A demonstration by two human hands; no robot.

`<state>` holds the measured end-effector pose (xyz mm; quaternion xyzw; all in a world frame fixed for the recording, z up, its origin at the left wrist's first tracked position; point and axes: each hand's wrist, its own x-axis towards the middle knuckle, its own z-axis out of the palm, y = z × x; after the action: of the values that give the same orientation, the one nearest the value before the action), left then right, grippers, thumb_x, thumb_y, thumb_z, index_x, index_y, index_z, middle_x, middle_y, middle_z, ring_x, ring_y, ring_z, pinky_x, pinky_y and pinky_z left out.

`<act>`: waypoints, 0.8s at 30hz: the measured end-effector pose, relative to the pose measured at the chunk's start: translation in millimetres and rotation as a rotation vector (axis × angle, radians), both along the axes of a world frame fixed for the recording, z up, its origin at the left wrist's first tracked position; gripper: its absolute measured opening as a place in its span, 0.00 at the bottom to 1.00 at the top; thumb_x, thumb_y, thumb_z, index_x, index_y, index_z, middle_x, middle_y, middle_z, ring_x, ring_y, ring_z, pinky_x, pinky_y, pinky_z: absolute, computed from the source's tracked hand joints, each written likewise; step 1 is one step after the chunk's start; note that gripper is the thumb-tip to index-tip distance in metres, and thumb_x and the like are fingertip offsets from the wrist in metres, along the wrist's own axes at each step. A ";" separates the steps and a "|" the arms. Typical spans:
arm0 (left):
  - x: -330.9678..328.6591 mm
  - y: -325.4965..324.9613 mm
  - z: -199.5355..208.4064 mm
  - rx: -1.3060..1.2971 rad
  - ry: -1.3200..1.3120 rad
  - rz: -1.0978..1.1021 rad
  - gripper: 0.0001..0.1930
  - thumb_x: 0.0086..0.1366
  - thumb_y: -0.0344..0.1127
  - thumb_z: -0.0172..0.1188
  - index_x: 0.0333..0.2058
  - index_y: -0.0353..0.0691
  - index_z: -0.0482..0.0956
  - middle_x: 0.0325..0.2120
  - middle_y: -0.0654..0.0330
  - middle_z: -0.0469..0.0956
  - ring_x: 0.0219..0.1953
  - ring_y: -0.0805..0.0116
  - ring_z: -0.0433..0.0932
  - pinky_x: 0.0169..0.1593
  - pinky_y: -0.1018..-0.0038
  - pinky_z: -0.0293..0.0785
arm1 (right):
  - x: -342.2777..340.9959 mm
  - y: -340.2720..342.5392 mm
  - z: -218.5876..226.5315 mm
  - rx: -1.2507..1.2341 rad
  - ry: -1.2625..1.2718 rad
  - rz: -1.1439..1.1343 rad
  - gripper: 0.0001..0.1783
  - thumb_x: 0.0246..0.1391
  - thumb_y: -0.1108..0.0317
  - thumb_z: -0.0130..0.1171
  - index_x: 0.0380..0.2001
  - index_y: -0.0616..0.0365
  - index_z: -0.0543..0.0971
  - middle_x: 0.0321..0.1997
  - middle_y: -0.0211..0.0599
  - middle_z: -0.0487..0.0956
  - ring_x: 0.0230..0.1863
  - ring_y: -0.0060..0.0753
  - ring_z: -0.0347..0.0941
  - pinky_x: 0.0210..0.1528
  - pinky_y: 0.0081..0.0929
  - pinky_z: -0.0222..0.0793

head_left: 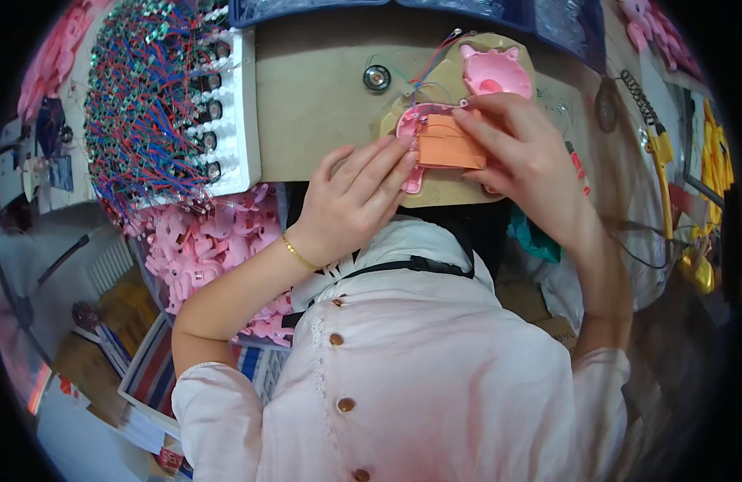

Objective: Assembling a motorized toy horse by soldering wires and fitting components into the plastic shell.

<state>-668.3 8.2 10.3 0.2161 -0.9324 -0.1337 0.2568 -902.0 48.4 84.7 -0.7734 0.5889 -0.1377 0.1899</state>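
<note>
On the bench lies a pink plastic toy half-shell (411, 181), partly hidden under my hands. An orange rectangular piece (449, 149) sits over it, its kind unclear. Fingers together, my left hand (355, 193) holds the shell's left side, fingertips against the orange piece. My right hand (531, 153) grips the orange piece from the right, with the thumb at its lower edge and a finger at its upper corner. Thin coloured wires (427, 74) run up from the shell. Just beyond is a pink animal-head half-shell (499, 74), hollow side up.
A small round speaker (376, 78) lies left of the wires. At far left, a white foam tray (244, 120) bears heaped wired circuit parts (142, 96). Below it is a pile of pink toy shells (202, 249). Blue bins (467, 18) line the back; a yellow-handled tool (662, 173) hangs at right.
</note>
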 end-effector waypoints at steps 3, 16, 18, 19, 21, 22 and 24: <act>1.3 -1.1 -5.0 -0.006 0.025 -0.009 0.23 0.50 0.34 0.61 0.48 0.40 0.73 0.50 0.62 0.70 0.49 0.68 0.71 0.50 0.71 0.65 | 0.4 3.8 -2.5 -0.097 0.076 0.054 0.33 0.32 0.72 0.66 0.49 0.57 0.72 0.49 0.42 0.70 0.50 0.44 0.67 0.51 0.35 0.65; -55.2 -33.0 44.2 -0.062 -0.091 -0.155 0.20 0.52 0.42 0.61 0.43 0.41 0.77 0.43 0.63 0.76 0.47 0.67 0.70 0.49 0.70 0.65 | -12.7 21.1 0.9 -0.219 0.219 -0.093 0.22 0.34 0.65 0.66 0.37 0.60 0.77 0.33 0.37 0.72 0.36 0.42 0.68 0.39 0.34 0.64; -57.0 -31.4 42.5 -0.119 -0.111 -0.152 0.20 0.53 0.43 0.60 0.43 0.40 0.76 0.43 0.63 0.76 0.48 0.67 0.70 0.49 0.70 0.64 | -11.9 23.1 -7.7 -0.262 0.188 -0.140 0.21 0.35 0.64 0.66 0.35 0.61 0.77 0.30 0.38 0.71 0.33 0.42 0.67 0.36 0.34 0.63; -58.6 -33.1 43.0 -0.106 -0.106 -0.172 0.20 0.53 0.42 0.60 0.43 0.39 0.76 0.44 0.63 0.76 0.48 0.68 0.70 0.50 0.70 0.64 | -15.7 19.8 -4.9 -0.262 0.183 -0.140 0.21 0.35 0.64 0.66 0.35 0.61 0.77 0.30 0.38 0.71 0.33 0.42 0.67 0.36 0.34 0.63; -57.9 -35.2 44.6 -0.102 -0.115 -0.186 0.20 0.53 0.41 0.60 0.43 0.38 0.76 0.44 0.64 0.76 0.48 0.68 0.70 0.50 0.70 0.64 | -24.3 9.5 5.1 -0.100 0.056 -0.081 0.19 0.38 0.65 0.65 0.35 0.62 0.77 0.29 0.39 0.71 0.33 0.43 0.68 0.36 0.34 0.64; -57.5 -34.2 45.0 -0.087 -0.105 -0.187 0.19 0.53 0.40 0.60 0.43 0.38 0.76 0.44 0.63 0.75 0.49 0.67 0.70 0.50 0.69 0.65 | -28.4 5.1 4.5 -0.107 0.047 -0.077 0.19 0.38 0.65 0.65 0.35 0.62 0.77 0.29 0.39 0.71 0.33 0.43 0.68 0.36 0.34 0.64; -56.3 -37.7 48.4 -0.090 -0.102 -0.185 0.18 0.53 0.39 0.60 0.42 0.39 0.77 0.44 0.63 0.75 0.49 0.66 0.69 0.50 0.68 0.65 | -37.8 -4.6 2.9 0.111 -0.022 -0.068 0.15 0.41 0.67 0.62 0.35 0.62 0.77 0.30 0.40 0.73 0.36 0.44 0.69 0.37 0.33 0.65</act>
<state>-724.6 -29.5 58.7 0.1238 -0.9653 -0.1040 0.2051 -939.7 43.8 87.6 -0.7395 0.6197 -0.1195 0.2343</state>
